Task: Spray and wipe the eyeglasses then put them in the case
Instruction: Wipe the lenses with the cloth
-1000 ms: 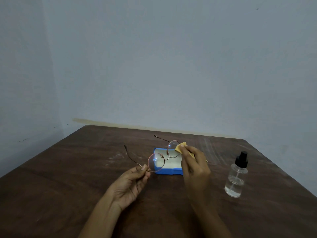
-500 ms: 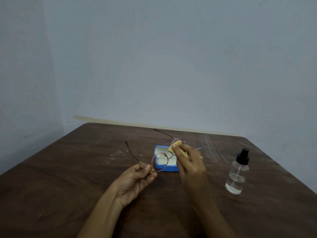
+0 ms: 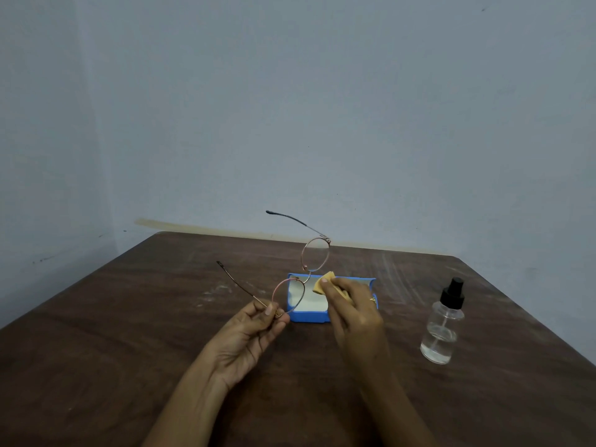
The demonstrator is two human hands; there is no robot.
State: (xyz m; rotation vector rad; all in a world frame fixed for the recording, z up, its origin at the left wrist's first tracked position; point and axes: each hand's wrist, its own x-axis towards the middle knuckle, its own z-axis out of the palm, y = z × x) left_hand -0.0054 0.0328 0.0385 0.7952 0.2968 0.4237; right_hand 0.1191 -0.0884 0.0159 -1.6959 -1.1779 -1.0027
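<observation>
A: Containers first, what's in them?

B: Blue case (image 3: 309, 317), lid open, lying flat at mid surface (image 3: 129, 366), nearer the far edge than the near one. White lining shows inside. Its right part is hidden behind the right hand (image 3: 354, 314), so I can't tell what's in there. Spray bottle (image 3: 440, 333) stands upright by the right edge, well apart from the case. It's clear w/ a black pump top, a thin tube down the middle and clear liquid in the lower part.

A: And the eyeglasses?

B: Eyeglasses (image 3: 315, 255) are off the surface, held in the air above the case's left end. They have round lenses, thin copper-pink wire rims, and both temples open w/ dark tips. The frame is tilted steeply: one lens is low by the left hand (image 3: 248, 337), the other high above the case's far edge.

A: Hands?

B: Left hand pinches the frame at the low lens's hinge, thumb vs. forefinger, other fingers loosely curled beneath. Right hand grips a folded yellow cloth (image 3: 322, 282) in its fingertips, w/ a ring (image 3: 372, 299) on one finger. The cloth sits just beside the bridge, below the high lens; can't tell if it touches.
</observation>
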